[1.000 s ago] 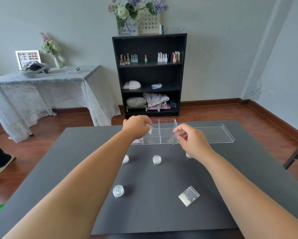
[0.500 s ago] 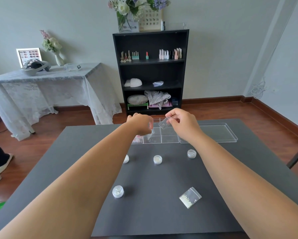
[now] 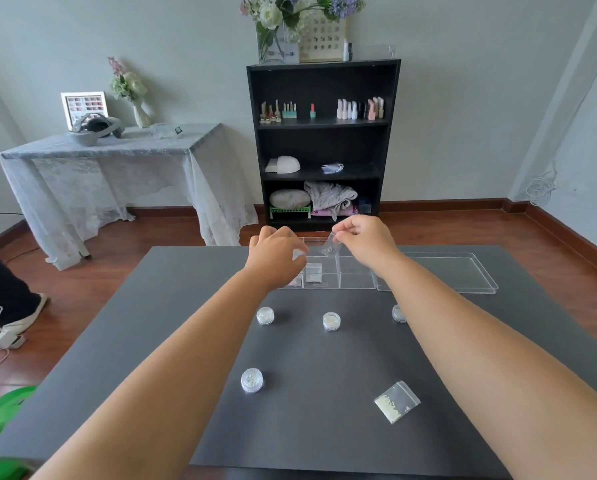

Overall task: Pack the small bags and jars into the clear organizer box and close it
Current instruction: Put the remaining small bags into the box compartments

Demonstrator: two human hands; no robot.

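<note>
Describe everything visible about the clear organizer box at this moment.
The clear organizer box is a shallow transparent plastic tray split by thin dividers into compartments. It lies flat and open at the table's far edge; its lid lies beside it on the right. At least two small bags sit in left compartments. The left hand covers its left end, and the right hand holds another small bag above it.

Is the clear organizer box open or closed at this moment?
Open. The organizer box has no cover on its compartments, the lid lies flat on the table to its right, and the right hand holds a small bag above it.
</note>
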